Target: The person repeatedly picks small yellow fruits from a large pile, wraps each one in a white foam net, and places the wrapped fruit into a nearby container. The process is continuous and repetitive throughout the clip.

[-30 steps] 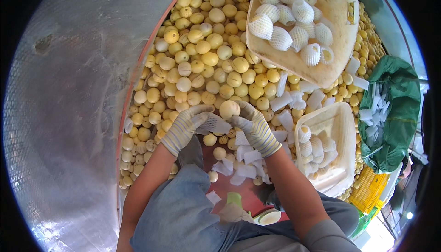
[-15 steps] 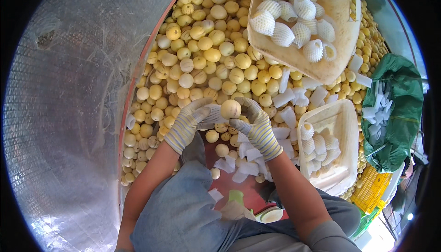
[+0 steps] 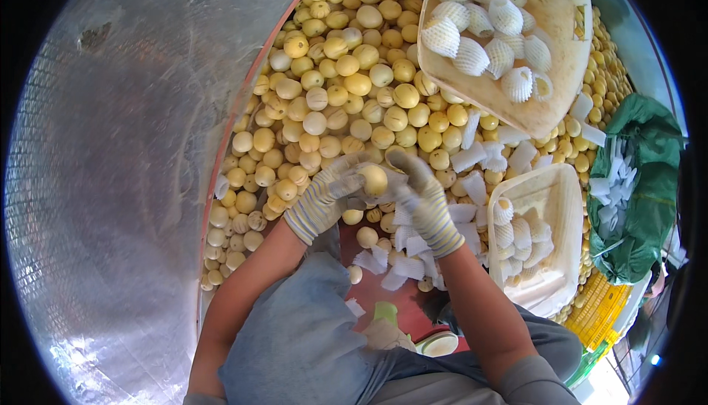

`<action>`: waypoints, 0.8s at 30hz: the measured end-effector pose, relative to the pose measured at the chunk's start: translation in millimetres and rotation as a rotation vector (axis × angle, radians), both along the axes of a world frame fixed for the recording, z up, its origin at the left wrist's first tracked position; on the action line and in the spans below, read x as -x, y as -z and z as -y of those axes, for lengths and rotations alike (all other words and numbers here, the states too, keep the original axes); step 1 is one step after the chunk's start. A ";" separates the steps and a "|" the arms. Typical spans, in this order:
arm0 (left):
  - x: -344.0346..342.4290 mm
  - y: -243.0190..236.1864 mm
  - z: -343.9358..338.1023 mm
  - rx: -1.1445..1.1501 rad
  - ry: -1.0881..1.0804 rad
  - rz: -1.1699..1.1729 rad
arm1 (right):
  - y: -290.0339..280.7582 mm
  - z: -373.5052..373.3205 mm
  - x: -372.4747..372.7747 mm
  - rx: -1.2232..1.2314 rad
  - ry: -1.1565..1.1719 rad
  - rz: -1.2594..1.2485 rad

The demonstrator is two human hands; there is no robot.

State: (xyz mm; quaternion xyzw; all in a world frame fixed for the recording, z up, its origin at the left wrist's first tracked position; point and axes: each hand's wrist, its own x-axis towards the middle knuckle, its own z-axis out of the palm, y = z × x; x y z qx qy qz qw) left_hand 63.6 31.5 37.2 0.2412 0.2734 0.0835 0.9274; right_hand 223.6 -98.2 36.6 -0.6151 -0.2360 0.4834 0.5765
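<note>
A pale yellow pepino melon with faint markings is up between my two gloved hands, above the heap. My left hand, in a striped knit glove, is closed on the melon from the left. My right hand, in a matching glove, has its fingers bent round a white foam net sleeve that lies against the melon's right side. Blur at the right fingertips hides exactly how far the sleeve covers the fruit.
A large heap of pepino melons spreads ahead. Two whitish plastic tubs, the far one and the near one, hold sleeved fruit. Loose foam sleeves lie close by. At right are a green sack and yellow crate; left, a metallic-looking sheet.
The melon has passed from my right fingertips to my left hand. My right hand has shifted onto the foam sleeve, which my left hand held before. The whole view has shifted slightly.
</note>
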 end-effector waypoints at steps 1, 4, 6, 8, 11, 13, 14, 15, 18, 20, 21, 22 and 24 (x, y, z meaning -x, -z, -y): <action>0.1 -0.5 1.0 0.031 -0.036 0.018 | -7.6 0.7 -4.5 -0.017 0.092 -0.174; 0.7 -2.8 0.6 0.095 -0.091 0.083 | 1.8 6.7 -8.5 -0.020 0.018 -0.605; 0.8 -5.9 -1.2 0.097 -0.054 0.140 | -3.2 4.4 -3.6 -0.071 -0.149 -0.752; 0.8 -5.2 1.3 0.071 -0.064 0.148 | -1.6 -1.7 -1.8 -0.122 -0.183 -0.782; 1.0 -3.9 2.2 0.002 -0.059 0.164 | -4.6 -7.7 0.8 -0.131 -0.090 -0.772; 1.5 -0.9 1.1 -0.100 -0.043 0.105 | -2.4 -1.8 -2.0 -0.073 0.002 -0.672; 3.1 3.6 -1.2 -0.174 -0.031 0.041 | -0.8 -0.3 -4.3 0.083 -0.014 -0.424; 3.3 7.2 -1.5 -0.248 -0.018 -0.023 | 1.0 0.6 -7.0 0.237 -0.031 -0.174; -1.2 17.4 6.3 -0.463 0.047 -0.129 | -10.6 -0.7 3.7 0.276 -0.050 0.309; 2.4 33.0 4.8 -0.607 0.107 -0.231 | -31.6 -7.5 21.3 0.150 -0.125 0.560; 4.1 40.5 3.5 -0.679 0.137 -0.283 | -36.0 -10.1 29.8 0.103 -0.177 0.443; -3.5 42.4 5.6 -0.776 0.186 -0.389 | -38.1 -9.6 30.1 0.057 -0.211 0.400; 2.5 43.3 8.9 -0.671 0.137 -0.361 | -36.9 -12.1 25.5 -0.057 -0.259 0.612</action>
